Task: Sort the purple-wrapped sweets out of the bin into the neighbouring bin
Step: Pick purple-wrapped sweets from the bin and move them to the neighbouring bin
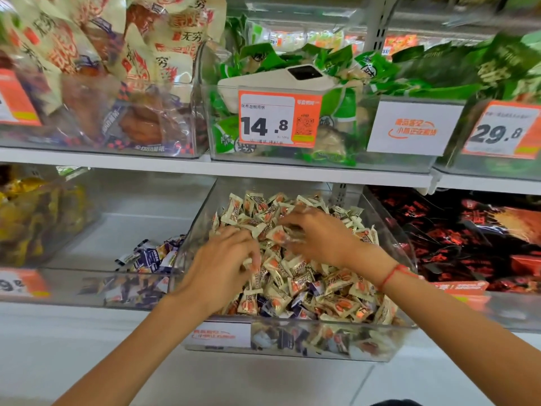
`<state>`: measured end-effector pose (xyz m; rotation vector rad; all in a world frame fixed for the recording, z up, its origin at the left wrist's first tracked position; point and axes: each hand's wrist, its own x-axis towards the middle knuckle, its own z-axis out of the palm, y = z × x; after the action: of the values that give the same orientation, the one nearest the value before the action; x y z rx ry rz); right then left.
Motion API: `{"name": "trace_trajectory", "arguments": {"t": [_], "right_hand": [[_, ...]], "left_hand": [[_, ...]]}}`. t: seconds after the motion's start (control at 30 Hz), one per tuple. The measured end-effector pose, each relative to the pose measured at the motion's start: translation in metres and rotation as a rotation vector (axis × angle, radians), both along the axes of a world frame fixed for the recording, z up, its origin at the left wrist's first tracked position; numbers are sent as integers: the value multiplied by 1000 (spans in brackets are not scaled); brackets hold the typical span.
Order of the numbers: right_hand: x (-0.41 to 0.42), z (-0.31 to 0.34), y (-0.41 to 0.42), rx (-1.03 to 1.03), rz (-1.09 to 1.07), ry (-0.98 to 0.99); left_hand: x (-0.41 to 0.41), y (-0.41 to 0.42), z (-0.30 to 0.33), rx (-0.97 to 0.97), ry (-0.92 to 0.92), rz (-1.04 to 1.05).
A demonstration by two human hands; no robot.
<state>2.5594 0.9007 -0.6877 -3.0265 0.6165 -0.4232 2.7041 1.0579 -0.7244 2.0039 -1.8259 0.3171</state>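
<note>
Digging through the bin [389, 238] at centre, your hands, left [222, 268] and right [319, 238], curl among sweets, grip unclear; purple sweets [152, 256] lie lower left, some [295, 303] remain.

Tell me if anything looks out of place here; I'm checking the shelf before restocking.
Yes. A white phone-like device lies on the green snack packs in the upper bin, which is not stock. Below, a few purple-wrapped sweets sit among the cream sweets, near the bin's front, where both hands are digging.
</note>
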Motion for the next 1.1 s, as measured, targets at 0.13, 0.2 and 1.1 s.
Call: {"name": "trace_trajectory", "arguments": {"t": [0.13, 0.2, 1.1], "right_hand": [[-42, -2, 18, -71, 167, 55], [-61, -8, 25, -65, 256, 130], [-34, -33, 13, 385, 96, 261]], "left_hand": [[-8, -5, -5, 301, 204, -292], [-10, -15, -9, 405, 205, -382], [2, -24, -9, 496, -23, -273]]}}
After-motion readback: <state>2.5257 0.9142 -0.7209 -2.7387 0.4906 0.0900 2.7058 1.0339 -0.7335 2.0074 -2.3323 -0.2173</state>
